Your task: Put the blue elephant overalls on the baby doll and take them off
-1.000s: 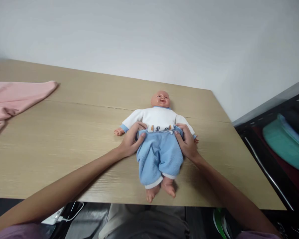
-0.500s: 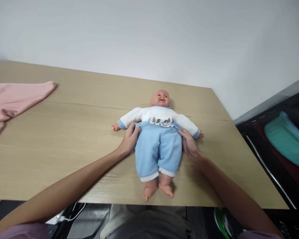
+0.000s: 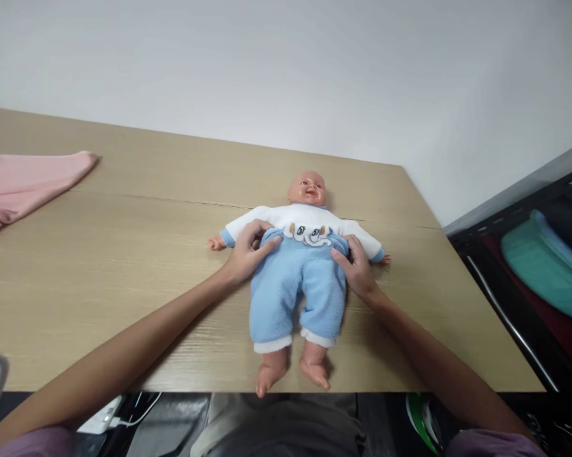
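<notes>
A baby doll (image 3: 307,189) lies on its back, feet toward me, arms spread. It wears a white long-sleeved top (image 3: 250,219) with blue cuffs and fleecy blue trousers (image 3: 279,292) with white hems. A white animal face decorates the front at the waist. My left hand (image 3: 248,252) grips the trousers at the waist on the left, thumb lying on the front of the cloth. On the opposite side my right hand (image 3: 358,265) holds the waist in the same way, fingertips partly hidden at the doll's side.
The doll is on a light wooden table (image 3: 138,254) against a white wall. Pink cloth (image 3: 26,184) lies at the table's left. To the right, a black rack (image 3: 495,298) holds a green basin-like item (image 3: 543,266). A white cable and plug (image 3: 117,419) show below the front edge.
Both thumbs have moved inward onto the front of the trousers, and my left fingers have shifted up. The doll's legs have spread apart, the left-hand foot moving left and nearer me.
</notes>
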### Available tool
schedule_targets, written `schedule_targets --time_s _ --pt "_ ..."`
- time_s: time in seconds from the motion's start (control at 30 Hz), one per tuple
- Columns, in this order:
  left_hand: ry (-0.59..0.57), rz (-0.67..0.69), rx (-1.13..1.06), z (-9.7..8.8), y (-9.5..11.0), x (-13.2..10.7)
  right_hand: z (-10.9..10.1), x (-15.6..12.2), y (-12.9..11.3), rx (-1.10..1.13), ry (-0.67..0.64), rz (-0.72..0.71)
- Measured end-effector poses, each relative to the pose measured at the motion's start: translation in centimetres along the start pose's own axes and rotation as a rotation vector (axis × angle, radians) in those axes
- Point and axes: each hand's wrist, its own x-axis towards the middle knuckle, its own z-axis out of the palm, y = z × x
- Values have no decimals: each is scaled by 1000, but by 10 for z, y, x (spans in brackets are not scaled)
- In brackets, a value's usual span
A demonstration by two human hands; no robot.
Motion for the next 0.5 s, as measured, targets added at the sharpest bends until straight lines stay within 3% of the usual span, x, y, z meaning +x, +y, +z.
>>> schedule_targets --time_s 0.1,0.17,0.3,0.37,0.5 --pt "-171 104 121 -1 11 16 5 17 -15 -174 4 -161" --pt "-208 97 121 0 12 23 10 28 -17 -162 -20 -154" --pt "-93 -34 53 -1 -3 18 14 28 -3 -52 -3 14" --pt "-111 -78 40 -6 -14 11 11 17 6 13 23 89" --pt "-145 -174 -66 -16 -26 -1 2 -4 12 461 -14 367"
